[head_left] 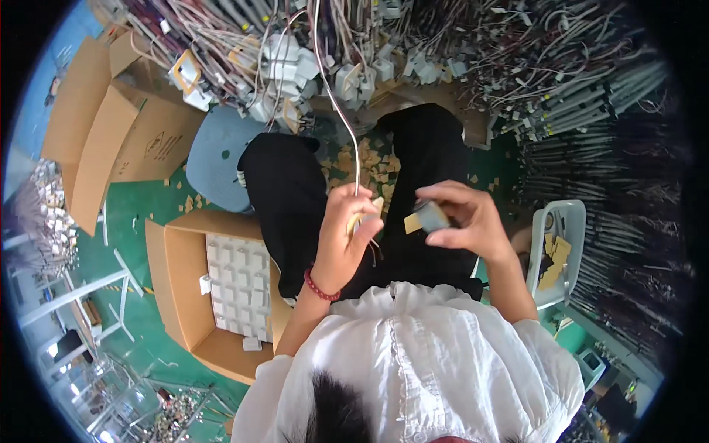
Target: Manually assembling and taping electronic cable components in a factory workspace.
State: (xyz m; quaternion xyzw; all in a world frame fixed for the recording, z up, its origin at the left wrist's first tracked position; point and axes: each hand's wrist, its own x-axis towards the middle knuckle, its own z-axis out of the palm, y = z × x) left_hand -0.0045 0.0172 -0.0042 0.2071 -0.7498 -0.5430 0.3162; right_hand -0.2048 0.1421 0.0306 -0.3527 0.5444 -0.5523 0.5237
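Observation:
My left hand [341, 230] is closed round the end of a thin white cable [344, 114], which runs up and away from me toward the hanging wires. A yellowish piece [378, 204] shows between its fingers, and short thin wire ends stick out below. To the right, apart from it, my right hand [478, 223] pinches a small grey block-like part [433, 215] between thumb and fingers. A tan flat piece [412, 223] juts from the block's left side. Motion blurs the block, so its exact kind is unclear.
An open cardboard box [175, 295] with rows of white plastic parts [240, 277] stands left. Beyond it are a blue stool [214, 159] and a larger carton [144, 144]. Cable bundles [413, 44] line the far side. A white bin [580, 244] with tan pieces sits right.

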